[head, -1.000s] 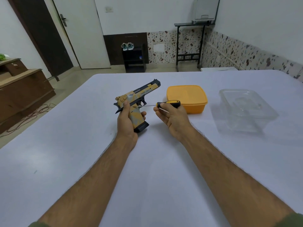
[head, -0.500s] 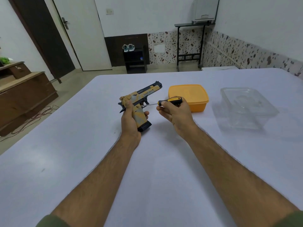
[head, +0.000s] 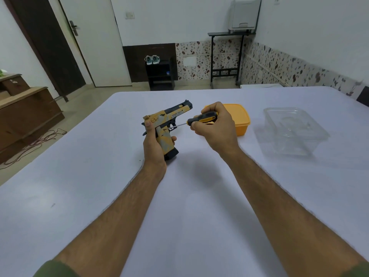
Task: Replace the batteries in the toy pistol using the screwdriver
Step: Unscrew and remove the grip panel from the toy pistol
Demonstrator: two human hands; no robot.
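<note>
A wide white surface [head: 99, 196] fills most of the view, with both bare forearms reaching out over it; on its far right sits a clear plastic container [head: 293, 130], and left of that, well apart from it, a closed yellow box [head: 242, 118], partly hidden behind the right hand; the toy pistol [head: 169, 124] is held upright above the middle of the surface, yellow and grey with a dark slide, its barrel pointing away and to the right, the black base of its grip down near the surface; the left hand [head: 153, 144] grips the pistol's handle from the left, thumb up along the rear of the frame and the fingers [head: 173, 139] curled round the front of the grip; the right hand [head: 216, 126] holds the screwdriver [head: 197, 118] by its black and yellow handle, its fingers curled tight round it; the thin metal shaft slants down to the left, and its tip meets the side of the pistol's grip just behind the trigger guard.
</note>
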